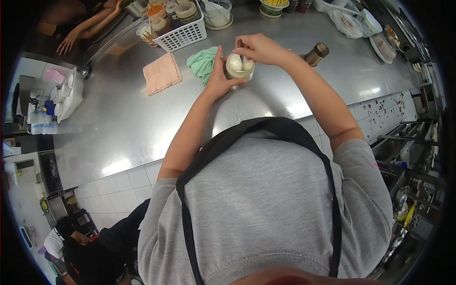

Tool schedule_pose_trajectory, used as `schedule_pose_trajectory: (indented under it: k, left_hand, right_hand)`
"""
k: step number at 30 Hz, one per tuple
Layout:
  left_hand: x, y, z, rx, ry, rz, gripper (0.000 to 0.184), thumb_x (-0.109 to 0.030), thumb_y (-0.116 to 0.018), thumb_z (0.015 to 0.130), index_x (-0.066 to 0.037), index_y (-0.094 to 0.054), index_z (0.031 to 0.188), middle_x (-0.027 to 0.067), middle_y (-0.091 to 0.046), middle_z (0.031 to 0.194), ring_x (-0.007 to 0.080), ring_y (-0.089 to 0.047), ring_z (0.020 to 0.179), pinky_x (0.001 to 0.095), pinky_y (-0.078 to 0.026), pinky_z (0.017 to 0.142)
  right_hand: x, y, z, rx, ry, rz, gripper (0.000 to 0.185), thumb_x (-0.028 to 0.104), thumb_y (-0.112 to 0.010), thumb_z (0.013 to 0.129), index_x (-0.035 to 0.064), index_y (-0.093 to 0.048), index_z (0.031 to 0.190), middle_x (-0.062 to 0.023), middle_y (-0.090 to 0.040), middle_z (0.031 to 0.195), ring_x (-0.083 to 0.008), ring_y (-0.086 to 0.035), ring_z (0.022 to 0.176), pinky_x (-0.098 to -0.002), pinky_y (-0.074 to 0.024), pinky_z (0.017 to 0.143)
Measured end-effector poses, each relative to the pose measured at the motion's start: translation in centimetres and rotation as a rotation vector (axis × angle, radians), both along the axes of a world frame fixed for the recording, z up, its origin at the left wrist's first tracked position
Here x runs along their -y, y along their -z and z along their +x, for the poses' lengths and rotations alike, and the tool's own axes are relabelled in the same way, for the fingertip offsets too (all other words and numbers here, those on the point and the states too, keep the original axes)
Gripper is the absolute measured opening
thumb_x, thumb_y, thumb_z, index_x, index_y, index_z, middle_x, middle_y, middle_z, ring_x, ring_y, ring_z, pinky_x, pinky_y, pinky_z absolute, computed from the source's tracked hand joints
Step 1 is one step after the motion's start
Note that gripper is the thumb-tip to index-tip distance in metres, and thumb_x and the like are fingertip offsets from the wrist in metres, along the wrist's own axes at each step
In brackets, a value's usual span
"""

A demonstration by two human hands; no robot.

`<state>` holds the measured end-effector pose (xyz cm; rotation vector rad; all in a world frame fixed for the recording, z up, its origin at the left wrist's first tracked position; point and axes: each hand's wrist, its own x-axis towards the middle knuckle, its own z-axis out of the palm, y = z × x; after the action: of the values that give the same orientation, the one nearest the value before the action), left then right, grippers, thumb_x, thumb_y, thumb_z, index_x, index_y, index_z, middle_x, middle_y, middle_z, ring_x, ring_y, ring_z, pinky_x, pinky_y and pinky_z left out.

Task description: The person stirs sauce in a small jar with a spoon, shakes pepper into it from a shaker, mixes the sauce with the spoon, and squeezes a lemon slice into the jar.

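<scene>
Near the far side of the steel counter, my left hand (219,81) is wrapped round the side of a small round jar (241,74). White creamy stuff (234,62) fills it near the top. My right hand (261,49) grips the handle of a spoon (242,62), whose lower end is down in the cream. A crumpled green cloth (202,63) lies just left of the jar, close to my left fingers. Farther left, a folded peach cloth (162,74) rests flat. To the right, by my right forearm, stands a pepper grinder-like container (317,54) with a dark top.
A white basket (183,40) of jars stands at the back left, beside a clear tub (217,14) of white stuff. Tubs and bags (346,23) line the back right. Another person's hand (69,42) shows at upper left; a person in black (97,256) is at lower left.
</scene>
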<state>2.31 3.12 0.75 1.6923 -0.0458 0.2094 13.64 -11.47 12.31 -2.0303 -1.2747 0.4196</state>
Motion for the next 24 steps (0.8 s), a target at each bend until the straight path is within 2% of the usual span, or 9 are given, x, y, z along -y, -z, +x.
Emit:
schedule_pose_trajectory:
  k: [2,7,11,13,16,19,22,23,24]
  left_hand:
    - [0.1,0.2,0.0,0.001,-0.001,-0.003,0.127,-0.011,-0.086,0.059,-0.007,0.008,0.145,0.0222,-0.035,0.138,0.0312,-0.037,0.127,0.0393,-0.027,0.108]
    - [-0.4,0.3,0.2,-0.01,0.016,-0.002,0.128,-0.01,-0.085,0.059,-0.008,0.009,0.145,0.0224,-0.034,0.139,0.0314,-0.036,0.128,0.0398,-0.026,0.109]
    - [-1.1,0.1,0.4,-0.07,0.084,-0.028,0.128,-0.011,-0.086,0.059,-0.009,0.009,0.145,0.0226,-0.031,0.141,0.031,-0.033,0.13,0.0399,-0.024,0.109]
    - [-1.1,0.1,0.3,-0.084,0.104,-0.042,0.129,-0.011,-0.086,0.058,-0.01,0.009,0.145,0.0227,-0.029,0.143,0.0309,-0.032,0.132,0.0399,-0.023,0.11]
    - [1.2,0.8,-0.3,0.091,-0.047,-0.069,0.132,-0.018,-0.089,0.054,-0.005,0.006,0.145,0.0221,-0.032,0.138,0.0319,-0.035,0.127,0.0391,-0.026,0.108]
    - [3.4,1.1,-0.1,0.135,-0.445,0.336,0.133,-0.028,-0.091,0.047,0.007,-0.003,0.141,0.0175,-0.039,0.118,0.0297,-0.041,0.11,0.0375,-0.034,0.099]
    - [3.0,1.1,0.1,0.07,-0.391,0.306,0.13,-0.021,-0.088,0.052,0.004,0.002,0.142,0.0188,-0.039,0.124,0.0302,-0.042,0.115,0.0373,-0.034,0.101]
    - [2.3,1.0,0.3,0.074,-0.396,0.306,0.13,-0.021,-0.088,0.052,0.004,0.002,0.142,0.0188,-0.039,0.124,0.0302,-0.042,0.115,0.0373,-0.034,0.101]
    - [1.4,1.1,0.3,0.072,-0.26,0.141,0.129,-0.019,-0.087,0.054,0.002,0.005,0.142,0.0195,-0.038,0.127,0.0305,-0.042,0.117,0.0373,-0.034,0.102]
  right_hand:
    - [0.0,0.2,0.1,-0.024,-0.008,-0.05,0.025,0.03,-0.058,0.09,0.0053,-0.057,0.088,-0.0027,-0.055,0.06,-0.0095,-0.053,0.054,-0.0257,-0.0429,0.05]
    - [0.4,-3.8,0.7,0.09,0.018,0.138,0.028,0.032,-0.057,0.09,0.0046,-0.056,0.087,-0.0029,-0.055,0.061,-0.0103,-0.052,0.053,-0.0266,-0.0409,0.049]
    - [-0.1,0.1,-0.3,0.095,-0.053,-0.102,0.026,0.031,-0.057,0.09,0.0043,-0.055,0.089,-0.0038,-0.055,0.061,-0.0111,-0.051,0.051,-0.0279,-0.0418,0.049]
    - [0.0,-0.2,0.0,0.044,-0.05,-0.04,0.026,0.03,-0.056,0.09,0.0043,-0.055,0.09,-0.0041,-0.055,0.06,-0.0113,-0.051,0.05,-0.0284,-0.0415,0.048]
    - [0.2,-3.0,0.3,-0.016,-0.008,0.076,0.023,0.027,-0.056,0.09,0.0046,-0.055,0.091,-0.0043,-0.054,0.059,-0.0112,-0.05,0.051,-0.0288,-0.0409,0.048]
    - [0.3,-2.6,0.0,0.037,0.025,0.06,0.021,0.026,-0.056,0.09,0.0049,-0.055,0.09,-0.0032,-0.054,0.06,-0.01,-0.05,0.051,-0.0277,-0.041,0.049]
    - [0.1,0.3,0.3,0.127,-0.096,-0.091,0.02,0.026,-0.057,0.09,0.0057,-0.055,0.09,-0.0016,-0.053,0.06,-0.0085,-0.049,0.052,-0.0264,-0.0407,0.049]
    - [0.3,-0.2,0.5,0.036,-0.087,-0.039,0.02,0.026,-0.057,0.09,0.0059,-0.055,0.09,-0.0012,-0.053,0.06,-0.0083,-0.048,0.053,-0.0262,-0.0403,0.049]
    - [0.2,-1.2,0.2,-0.06,-0.077,0.015,0.02,0.026,-0.057,0.09,0.006,-0.055,0.089,-0.0008,-0.053,0.061,-0.0081,-0.048,0.053,-0.026,-0.04,0.049]
